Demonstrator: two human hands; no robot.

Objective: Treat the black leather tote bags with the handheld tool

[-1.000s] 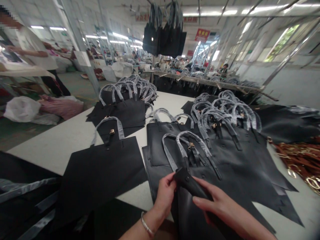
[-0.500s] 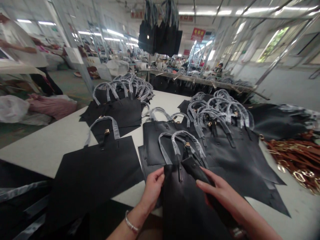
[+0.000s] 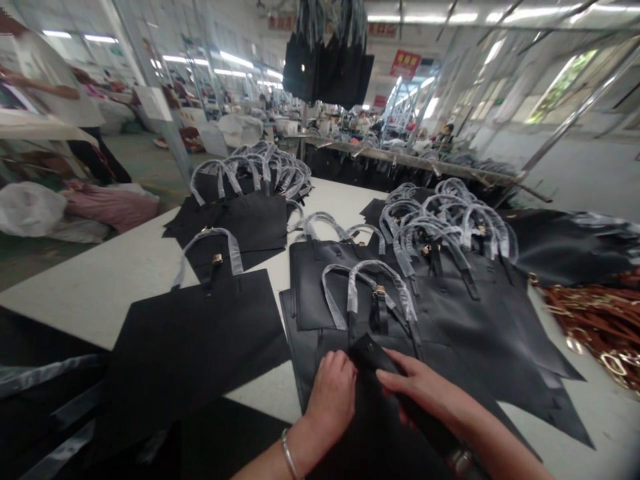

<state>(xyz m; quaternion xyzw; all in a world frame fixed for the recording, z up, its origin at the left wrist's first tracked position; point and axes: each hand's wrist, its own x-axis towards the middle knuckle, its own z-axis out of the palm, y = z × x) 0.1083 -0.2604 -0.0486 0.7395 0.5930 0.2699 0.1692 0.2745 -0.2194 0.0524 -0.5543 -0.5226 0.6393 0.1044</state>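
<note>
A black handbag body (image 3: 373,413) with plastic-wrapped handles (image 3: 383,270) and a gold-coloured clasp (image 3: 380,291) lies in front of me. My left hand (image 3: 333,387) is closed at its upper left part, fingers curled over and fingertips hidden. Between the thumb and fingers of my right hand (image 3: 423,383) is a long black leather strip (image 3: 367,350) with a small hole or stud near its tip. Whether this strip is separate or a folded edge of the bag, I cannot tell. The strip's tip lies just right of my left hand.
Black bag panels with wrapped handles lie in piles at the right (image 3: 465,300) and back left (image 3: 250,213) of the white table (image 3: 330,190). One panel (image 3: 200,327) lies left. Brown straps with gold rings (image 3: 595,313) are at far right. A person (image 3: 60,87) stands left.
My left hand has moved right and turned from pinching the bag's left edge to a curled grip near the strip's tip. My right hand has shifted slightly down, still gripping the strip.
</note>
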